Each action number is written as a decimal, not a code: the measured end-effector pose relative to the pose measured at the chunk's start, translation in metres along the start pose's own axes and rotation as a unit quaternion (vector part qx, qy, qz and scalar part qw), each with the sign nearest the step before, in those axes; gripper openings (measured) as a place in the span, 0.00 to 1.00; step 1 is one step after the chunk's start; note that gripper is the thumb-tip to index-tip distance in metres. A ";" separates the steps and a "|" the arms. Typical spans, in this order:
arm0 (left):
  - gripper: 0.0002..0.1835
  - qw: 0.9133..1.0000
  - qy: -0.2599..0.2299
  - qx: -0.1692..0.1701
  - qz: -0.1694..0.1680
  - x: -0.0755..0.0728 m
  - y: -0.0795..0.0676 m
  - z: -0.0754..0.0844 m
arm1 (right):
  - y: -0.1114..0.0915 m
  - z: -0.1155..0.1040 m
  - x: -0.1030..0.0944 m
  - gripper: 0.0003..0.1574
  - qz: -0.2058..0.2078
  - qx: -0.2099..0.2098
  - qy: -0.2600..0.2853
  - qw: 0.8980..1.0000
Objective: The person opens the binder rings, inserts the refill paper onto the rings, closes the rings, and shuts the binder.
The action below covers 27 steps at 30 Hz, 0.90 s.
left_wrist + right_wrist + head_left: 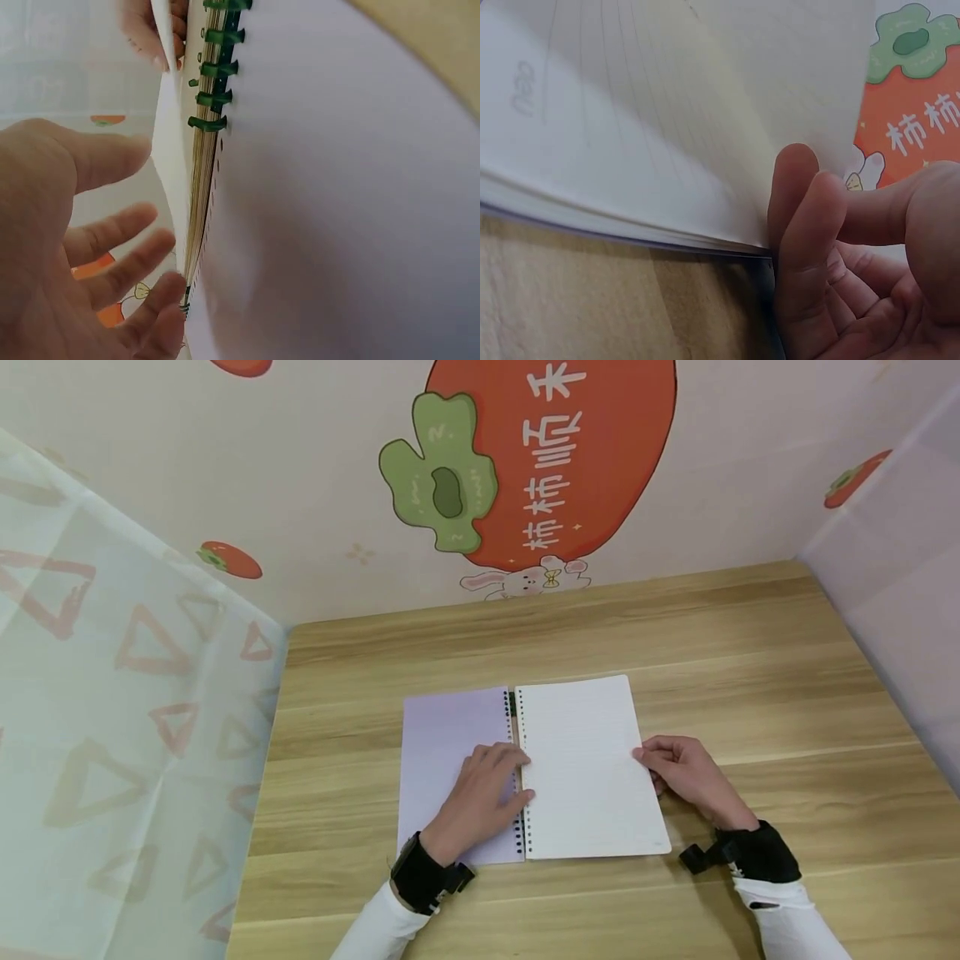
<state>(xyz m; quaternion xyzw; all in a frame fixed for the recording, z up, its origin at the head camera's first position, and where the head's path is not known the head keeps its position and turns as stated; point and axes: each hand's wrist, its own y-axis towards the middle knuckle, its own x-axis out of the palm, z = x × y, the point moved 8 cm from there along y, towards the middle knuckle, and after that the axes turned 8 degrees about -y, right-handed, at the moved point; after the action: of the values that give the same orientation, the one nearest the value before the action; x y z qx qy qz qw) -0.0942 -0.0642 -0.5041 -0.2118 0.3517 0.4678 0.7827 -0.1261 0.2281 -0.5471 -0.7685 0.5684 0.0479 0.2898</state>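
An open spiral notebook (577, 810) lies on the table, its lined white pages on the right and its lilac cover (442, 735) on the left. My left hand (483, 793) reaches across the cover to the binding, fingers spread and slightly bent, fingertips by the page's holed edge. Green binding rings (217, 69) show in the left wrist view. At the notebook's right edge my right hand (686, 772) pinches the margin of a page. The right wrist view shows this page (810, 90) raised from the sheets below, between thumb and fingers (806, 247).
The wooden table (765, 693) extends around the notebook. A patterned backdrop (315, 468) with a large orange persimmon print stands behind it, and a pale sheet with triangles (172, 827) hangs at the left. Each wrist wears a black strap with a small camera.
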 end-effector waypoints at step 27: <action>0.16 0.992 -0.022 0.079 -0.096 0.019 -0.021 0.024 | 0.005 -0.008 -0.011 0.24 0.001 -0.031 -0.047 0.998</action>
<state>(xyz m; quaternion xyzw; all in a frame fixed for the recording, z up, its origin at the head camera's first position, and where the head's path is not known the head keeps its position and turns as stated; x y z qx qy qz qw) -0.0607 -0.0472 -0.5025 -0.1714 0.3485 0.3658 0.8458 -0.1358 0.2326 -0.5383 -0.7732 0.5535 0.1014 0.2923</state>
